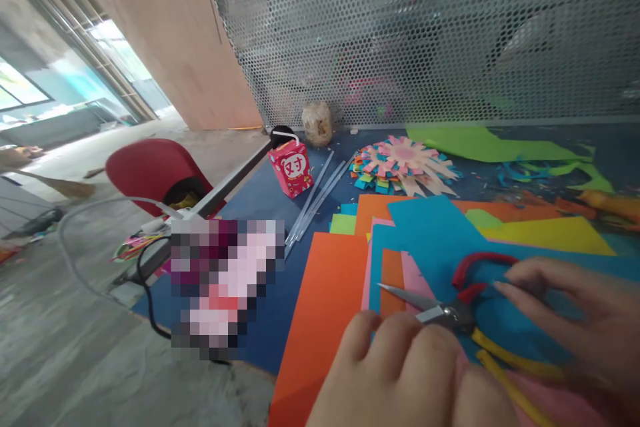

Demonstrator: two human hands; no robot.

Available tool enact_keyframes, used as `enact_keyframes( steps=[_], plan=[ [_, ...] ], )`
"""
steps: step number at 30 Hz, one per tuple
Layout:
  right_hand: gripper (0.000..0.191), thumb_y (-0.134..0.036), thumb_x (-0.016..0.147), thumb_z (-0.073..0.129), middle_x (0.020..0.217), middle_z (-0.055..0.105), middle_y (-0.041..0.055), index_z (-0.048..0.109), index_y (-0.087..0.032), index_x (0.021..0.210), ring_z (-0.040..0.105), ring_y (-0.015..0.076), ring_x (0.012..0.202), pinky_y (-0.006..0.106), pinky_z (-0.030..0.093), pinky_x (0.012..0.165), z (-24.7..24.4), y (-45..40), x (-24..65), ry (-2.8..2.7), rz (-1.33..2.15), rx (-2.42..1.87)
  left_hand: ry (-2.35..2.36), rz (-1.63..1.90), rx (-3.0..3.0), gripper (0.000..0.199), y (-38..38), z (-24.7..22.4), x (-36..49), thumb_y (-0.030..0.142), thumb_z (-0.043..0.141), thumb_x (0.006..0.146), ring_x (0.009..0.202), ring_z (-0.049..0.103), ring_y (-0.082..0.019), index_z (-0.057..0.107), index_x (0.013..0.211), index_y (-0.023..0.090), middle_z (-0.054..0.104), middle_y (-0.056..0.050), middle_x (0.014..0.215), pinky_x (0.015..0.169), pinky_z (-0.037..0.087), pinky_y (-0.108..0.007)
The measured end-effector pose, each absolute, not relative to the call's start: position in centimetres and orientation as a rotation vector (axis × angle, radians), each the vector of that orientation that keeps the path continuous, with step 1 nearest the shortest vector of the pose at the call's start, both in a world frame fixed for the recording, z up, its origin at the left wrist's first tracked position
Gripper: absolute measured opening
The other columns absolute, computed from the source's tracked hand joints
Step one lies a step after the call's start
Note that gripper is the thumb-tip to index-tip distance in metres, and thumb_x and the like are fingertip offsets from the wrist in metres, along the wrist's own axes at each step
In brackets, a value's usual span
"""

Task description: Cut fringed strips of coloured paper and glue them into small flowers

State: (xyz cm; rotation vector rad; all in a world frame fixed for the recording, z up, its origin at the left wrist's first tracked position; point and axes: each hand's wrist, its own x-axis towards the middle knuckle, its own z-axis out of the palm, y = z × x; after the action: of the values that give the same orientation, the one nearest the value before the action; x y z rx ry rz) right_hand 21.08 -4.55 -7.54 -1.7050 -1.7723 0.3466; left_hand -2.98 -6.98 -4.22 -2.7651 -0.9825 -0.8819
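Observation:
My right hand (565, 313) is at the lower right, with thumb and index finger closed at the red loop of a pair of scissors (453, 315). The scissors' blades are spread and point left over blue paper (430, 227); their other handle is yellow. My left hand (400, 373) is curled, knuckles up, just below the blades. Its fingertips and whatever they hold are hidden. Right above its knuckles show an orange strip (393, 273) and a pink piece of paper (415, 277) with small cuts. A large orange sheet (320, 293) lies to its left.
Fringed paper flowers (400, 160) are piled at the back, near green paper scraps (475, 143). Clear sticks (320, 193) lie beside a pink drink carton (291, 167) with a straw. A metal mesh panel (400, 33) borders the blue table (240, 203). A red chair (155, 167) stands left.

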Motion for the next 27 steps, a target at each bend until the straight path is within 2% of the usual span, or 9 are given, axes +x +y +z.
enact_keyframes(
  steps=[3,6,8,11,14,19,24,27],
  plan=[
    [0.028,-0.055,0.078,0.053,0.058,0.064,-0.004,0.06,-0.034,0.06,0.058,0.0171,0.047,0.027,0.047,0.042,-6.2,-4.5,20.2,-1.868,0.351,-1.588,-0.818,-0.968,-2.665,0.027,-6.6,-3.0,-0.6,0.021,0.041,0.093,0.054,0.061,-0.013,0.061,0.074,0.018,0.066,0.0,0.066,0.046,0.048,-0.027],
    [0.028,-0.053,0.077,0.053,0.057,0.067,-0.0021,0.062,-0.032,0.059,0.061,0.018,0.047,0.027,0.048,0.04,-5.0,-4.3,19.5,-1.847,0.446,-1.571,-0.866,-0.903,-2.595,0.028,-6.7,-2.4,1.9,0.024,0.046,0.089,0.055,0.062,-0.018,0.059,0.065,0.016,0.061,-0.004,0.056,0.046,0.049,-0.029],
    [0.026,-0.052,0.074,0.053,0.061,0.069,-0.0003,0.064,-0.032,0.061,0.063,0.0199,0.049,0.029,0.05,0.04,-4.5,-4.1,19.3,-1.821,0.48,-1.568,-0.915,-0.824,-2.638,0.024,-6.8,-2.2,3.1,0.027,0.049,0.084,0.057,0.063,-0.021,0.059,0.067,0.014,0.064,-0.007,0.062,0.046,0.051,-0.032],
    [0.021,-0.047,0.07,0.055,0.069,0.073,0.0022,0.066,-0.03,0.063,0.067,0.0224,0.056,0.03,0.053,0.046,-4.4,-4.1,19.4,-1.793,0.453,-1.528,-1.086,-0.603,-2.773,0.016,-6.3,-2.0,3.8,0.025,0.053,0.082,0.065,0.064,-0.024,0.061,0.084,0.012,0.067,-0.008,0.077,0.056,0.056,-0.04],
    [0.017,-0.042,0.07,0.056,0.067,0.072,0.0014,0.066,-0.029,0.066,0.066,0.021,0.057,0.028,0.054,0.05,-4.5,-4.3,19.5,-1.755,0.498,-1.471,-1.174,-0.626,-2.737,0.007,-5.3,-2.5,3.6,0.017,0.053,0.084,0.072,0.063,-0.024,0.055,0.09,0.014,0.066,-0.005,0.082,0.065,0.057,-0.045],
    [0.014,-0.036,0.073,0.057,0.065,0.069,-0.0013,0.066,-0.027,0.067,0.064,0.0176,0.057,0.023,0.052,0.051,-4.4,-4.5,19.3,-1.742,0.722,-1.367,-0.98,-0.823,-2.73,0.01,-4.1,-3.8,2.9,0.013,0.048,0.088,0.076,0.063,-0.023,0.052,0.097,0.014,0.066,-0.004,0.087,0.061,0.055,-0.038],
    [0.018,-0.04,0.071,0.06,0.058,0.066,-0.0008,0.065,-0.026,0.062,0.062,0.0175,0.052,0.022,0.052,0.048,-4.1,-4.5,19.3,-1.676,0.876,-1.33,-0.851,-1.095,-2.707,0.01,-3.9,-4.3,2.7,0.012,0.043,0.091,0.08,0.066,-0.018,0.052,0.096,0.013,0.068,-0.004,0.086,0.07,0.057,-0.033],
    [0.015,-0.039,0.068,0.063,0.057,0.066,-0.0009,0.065,-0.027,0.06,0.063,0.0182,0.051,0.022,0.052,0.046,-4.0,-4.4,19.2,-1.636,0.856,-1.331,-0.778,-1.256,-2.668,0.008,-3.9,-4.3,2.5,0.012,0.045,0.091,0.081,0.067,-0.015,0.052,0.095,0.013,0.07,-0.004,0.089,0.069,0.057,-0.027]
  ],
)
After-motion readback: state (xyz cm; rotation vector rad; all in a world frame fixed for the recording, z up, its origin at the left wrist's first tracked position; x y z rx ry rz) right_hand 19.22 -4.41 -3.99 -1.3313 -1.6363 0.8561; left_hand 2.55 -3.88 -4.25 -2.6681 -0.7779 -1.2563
